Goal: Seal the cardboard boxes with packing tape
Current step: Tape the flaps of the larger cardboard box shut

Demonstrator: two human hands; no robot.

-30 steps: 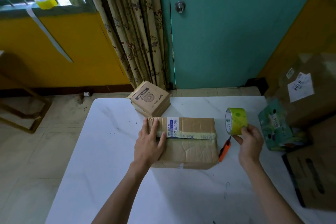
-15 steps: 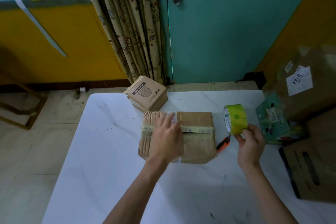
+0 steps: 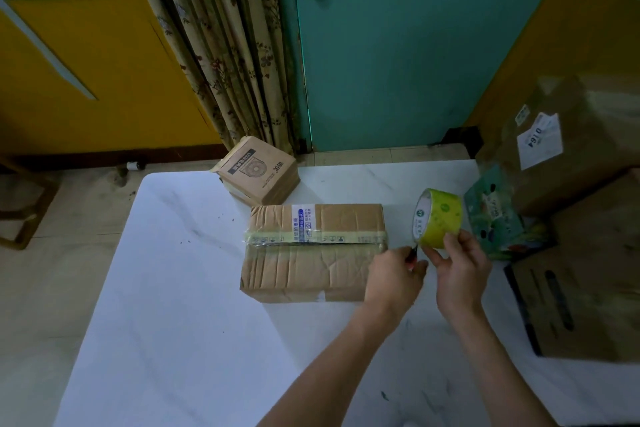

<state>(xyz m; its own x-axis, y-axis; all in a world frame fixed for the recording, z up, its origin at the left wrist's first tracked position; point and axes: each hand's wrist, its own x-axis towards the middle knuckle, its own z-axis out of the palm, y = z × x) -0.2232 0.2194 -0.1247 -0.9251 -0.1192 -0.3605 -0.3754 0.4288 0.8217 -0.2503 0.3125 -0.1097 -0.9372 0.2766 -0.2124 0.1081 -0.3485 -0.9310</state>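
One cardboard box [image 3: 311,270] lay flat near the middle of the worktop [image 3: 190,288], its long side across the view. A yellowish tape strip [image 3: 329,238] ran along its top seam from end to end.

Right hand [image 3: 460,274] gripped the tape roll [image 3: 440,218] by its lower rim. The roll stood on edge, raised off the surface, just beside the box's right end. Judgement: it was held close so any free tail stayed short for cutting. Could not tell whether tape bridged from roll to box.

Left hand [image 3: 394,274] sat at the box's right end with its fingers curled round a small tool [image 3: 414,249]. Only a dark tip showed between the two hands. Judgement: a cutter, pointed at the gap between roll and box.

Room for moving:
- Left of the box and toward the person, wide bare worktop gave space to turn the box.
- Right side was crowded: a green carton [image 3: 498,215] stood just behind the roll and large brown cartons [image 3: 571,156] were stacked past it at the worktop's right edge.
- A smaller box [image 3: 258,170] sat at the far edge, near the main box's far left corner but apart from it.
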